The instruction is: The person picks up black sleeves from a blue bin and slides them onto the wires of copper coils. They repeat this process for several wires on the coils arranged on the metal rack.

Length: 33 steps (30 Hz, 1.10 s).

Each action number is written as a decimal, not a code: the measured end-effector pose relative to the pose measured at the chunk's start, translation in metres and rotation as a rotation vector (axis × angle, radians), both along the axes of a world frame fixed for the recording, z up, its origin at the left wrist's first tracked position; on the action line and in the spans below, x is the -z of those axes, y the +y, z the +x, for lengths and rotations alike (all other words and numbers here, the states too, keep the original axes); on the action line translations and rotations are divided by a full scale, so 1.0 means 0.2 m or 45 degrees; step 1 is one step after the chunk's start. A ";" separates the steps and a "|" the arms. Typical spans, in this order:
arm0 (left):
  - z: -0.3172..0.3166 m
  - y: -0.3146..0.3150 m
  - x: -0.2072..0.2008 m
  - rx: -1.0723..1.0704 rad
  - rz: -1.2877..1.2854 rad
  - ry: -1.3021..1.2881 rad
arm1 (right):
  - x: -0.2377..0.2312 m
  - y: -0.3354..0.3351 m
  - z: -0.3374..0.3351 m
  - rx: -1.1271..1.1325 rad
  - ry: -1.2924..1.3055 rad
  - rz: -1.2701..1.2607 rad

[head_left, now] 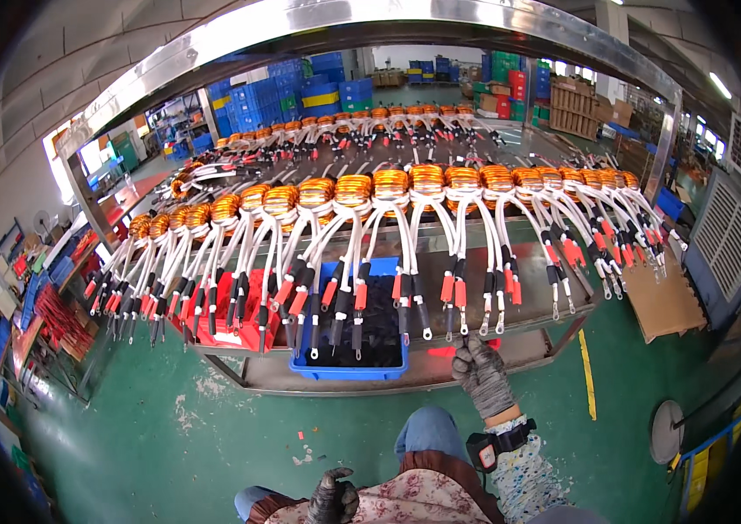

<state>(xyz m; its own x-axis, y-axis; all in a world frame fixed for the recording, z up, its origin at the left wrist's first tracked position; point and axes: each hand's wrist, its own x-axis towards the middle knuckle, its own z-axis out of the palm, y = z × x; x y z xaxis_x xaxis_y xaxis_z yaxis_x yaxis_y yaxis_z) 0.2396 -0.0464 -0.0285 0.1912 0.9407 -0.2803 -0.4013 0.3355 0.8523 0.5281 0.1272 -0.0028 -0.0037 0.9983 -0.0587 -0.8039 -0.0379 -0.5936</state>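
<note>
A row of copper-wound toroidal coils [391, 184] lies along the front edge of a metal rack. Their white cable leads [453, 231] hang over the edge, with black and red sleeves [447, 289] and ring terminals at the ends. My right hand [482, 377], in a grey glove, reaches up to one hanging lead near the middle right. Its fingertips are closed at that lead's ring terminal [464, 330]. Low over my lap, my left hand [333, 499], in a dark grey glove, is curled closed; whatever it may hold is hidden.
Below the leads stand a blue bin [349, 373] with black pieces and a red bin [248, 337]. A second coil row [318, 127] lies farther back. The rack's metal frame [370, 12] arches overhead. Cardboard [661, 297] and an air cooler [724, 244] stand at the right.
</note>
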 end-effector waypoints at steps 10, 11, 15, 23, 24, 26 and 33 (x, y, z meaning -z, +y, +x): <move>0.01 0.03 0.03 0.001 -0.101 0.071 | -0.17 -0.09 -0.02 -0.111 -0.192 0.109; 0.01 0.03 0.05 0.025 -0.123 0.027 | -0.19 -0.09 -0.02 -0.192 -0.159 0.033; 0.01 0.05 0.08 0.045 -0.042 0.155 | -0.20 -0.06 -0.02 -0.432 0.179 0.049; -0.01 0.00 0.07 -0.075 -0.064 0.155 | -0.18 -0.03 -0.02 -0.443 0.157 0.030; 0.00 0.00 0.03 -0.107 -0.149 0.133 | -0.19 -0.03 -0.02 -0.389 0.064 0.057; 0.01 0.00 -0.09 -0.054 -0.148 0.085 | -0.16 -0.03 -0.01 -0.374 0.050 0.063; -0.05 -0.01 0.04 0.097 -0.066 0.070 | -0.22 -0.04 -0.04 -0.436 0.288 0.067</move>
<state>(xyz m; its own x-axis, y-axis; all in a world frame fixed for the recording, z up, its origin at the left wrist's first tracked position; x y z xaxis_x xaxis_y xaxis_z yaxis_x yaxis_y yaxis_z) 0.2287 -0.0494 -0.0358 0.2443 0.9081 -0.3401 -0.3259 0.4072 0.8532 0.5197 0.1184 0.0412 -0.3431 0.9387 0.0326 -0.8605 -0.3002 -0.4115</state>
